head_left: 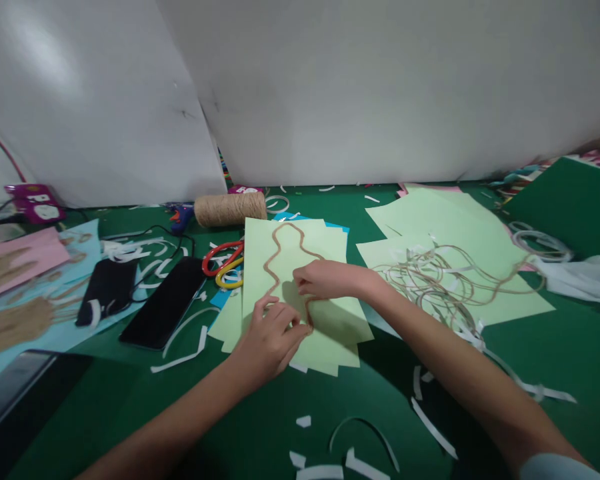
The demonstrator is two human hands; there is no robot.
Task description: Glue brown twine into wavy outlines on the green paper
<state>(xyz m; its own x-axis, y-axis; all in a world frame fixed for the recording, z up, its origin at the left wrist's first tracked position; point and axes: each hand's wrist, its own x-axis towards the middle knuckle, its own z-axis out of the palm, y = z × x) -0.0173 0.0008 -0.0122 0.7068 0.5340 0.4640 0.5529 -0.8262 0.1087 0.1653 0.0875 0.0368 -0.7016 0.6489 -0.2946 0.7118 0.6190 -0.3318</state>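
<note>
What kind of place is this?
Probably a craft workspace: a spool of twine, scissors and stacked green paper lie on a green table strewn with paper scraps.

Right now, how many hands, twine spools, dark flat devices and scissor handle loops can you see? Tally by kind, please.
Hands, left hand and right hand: 2
Twine spool: 1
Dark flat devices: 3
Scissor handle loops: 2
Total: 8
</note>
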